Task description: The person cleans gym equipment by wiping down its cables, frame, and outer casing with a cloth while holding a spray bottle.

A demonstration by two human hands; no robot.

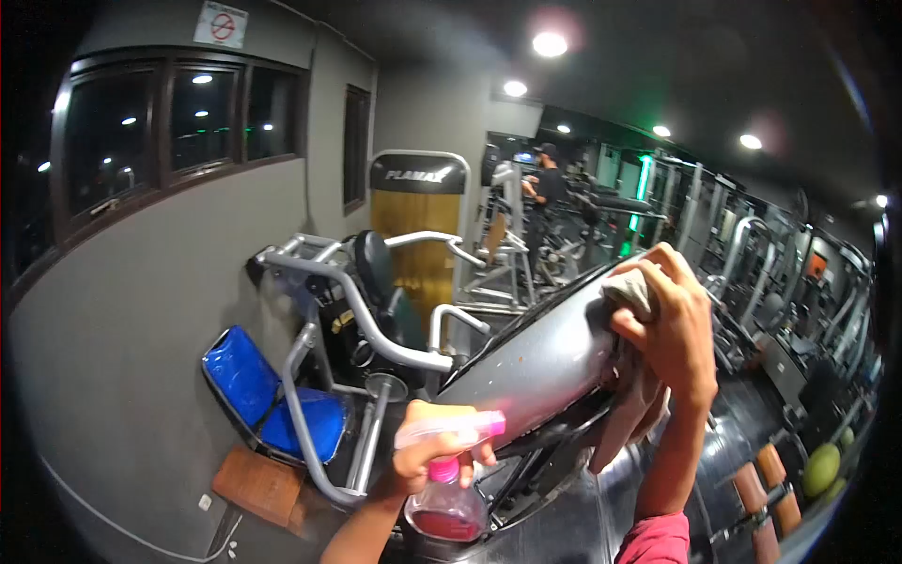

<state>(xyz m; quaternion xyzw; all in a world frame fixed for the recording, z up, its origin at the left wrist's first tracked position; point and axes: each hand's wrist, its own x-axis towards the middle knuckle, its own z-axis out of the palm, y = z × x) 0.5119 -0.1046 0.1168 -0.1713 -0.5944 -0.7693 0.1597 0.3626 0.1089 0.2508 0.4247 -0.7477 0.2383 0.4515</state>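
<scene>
My left hand (pixel 427 446) is wrapped round the neck of a clear spray bottle (pixel 449 510) with a pink nozzle and some reddish liquid inside. The bottle is in front of the lower end of a silver-grey machine panel (pixel 536 357), which slants up to the right. Near the panel's upper end, my right hand (pixel 672 320) grips a greyish cloth (pixel 631 293) and presses it on the surface. Part of the cloth hangs down below that hand.
A gym machine with grey tube arms (pixel 362 320) and a blue chair (pixel 305 418) stand at the left. Behind is a PLAMAX machine (pixel 418 221). Farther back is a person in dark clothes (pixel 548 188). Orange-brown padded rollers (pixel 752 489) are at the lower right.
</scene>
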